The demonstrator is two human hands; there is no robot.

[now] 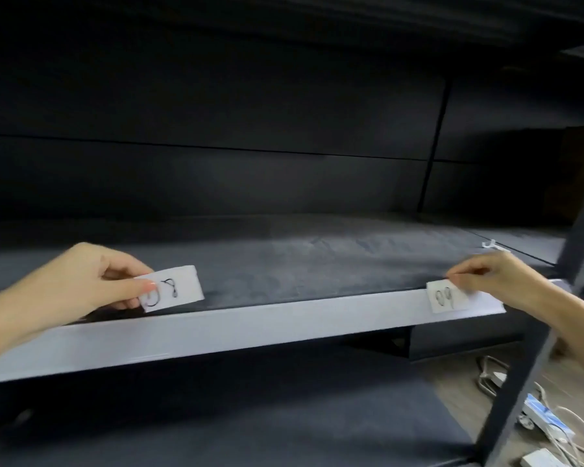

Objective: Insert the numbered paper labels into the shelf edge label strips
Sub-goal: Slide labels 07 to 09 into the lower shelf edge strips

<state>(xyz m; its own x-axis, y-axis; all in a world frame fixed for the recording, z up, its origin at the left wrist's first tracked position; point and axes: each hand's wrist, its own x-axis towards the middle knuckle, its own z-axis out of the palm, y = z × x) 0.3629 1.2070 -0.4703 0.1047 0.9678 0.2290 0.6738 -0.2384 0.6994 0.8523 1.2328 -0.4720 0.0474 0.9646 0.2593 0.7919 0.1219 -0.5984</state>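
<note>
Low in the frame, a dark shelf [317, 257] runs from left to right, its front edge carrying a pale label strip [250, 332] that slopes up toward the right. At the left, the left hand [91, 281] pinches a white paper label [176, 288] between thumb and curled fingers; the label, marked with handwritten digits that look like "08" seen upside down, is held tilted just above the strip, over the shelf's front edge, and appears not to touch the strip. At the right, the right hand [496, 278] pinches the upper right corner of a second paper label [447, 299] with its fingertips; this one, with faint digits I cannot read for certain, lies against the face of the strip near its right end. A dark upright post [533, 332] crosses the right side of the frame. In the lower right corner, white cables [560, 429] and a power strip [540, 416] lie on a wooden floor [459, 392].
</note>
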